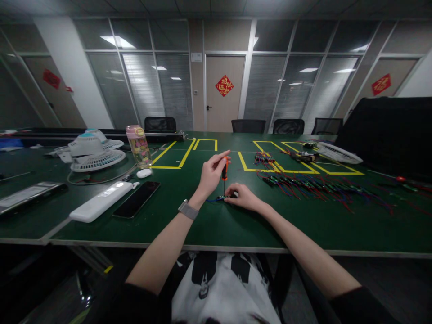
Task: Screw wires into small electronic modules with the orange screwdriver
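My left hand (pixel 212 173), with a watch (pixel 188 209) on its wrist, is closed around the orange-and-black handle of a screwdriver (pixel 224 172). The screwdriver stands upright, its thin shaft reaching down to a small circuit board (pixel 221 198) on the green table (pixel 216 229). Curled low on the tabletop, my right hand (pixel 243 197) pinches the right end of this board. Fingers cover much of the board, and a blue wire trails from its left side. Whether the screwdriver's tip sits in a screw is too small to tell.
Several wired circuit boards (pixel 303 183) lie to the right. Yellow tape (pixel 187 154) outlines areas on the table. On the left are a phone (pixel 137 200), a white power bank-like device (pixel 101 202), a bottle (pixel 139 147) and white fans (pixel 96 153). A dark monitor-like panel (pixel 391 139) stands right.
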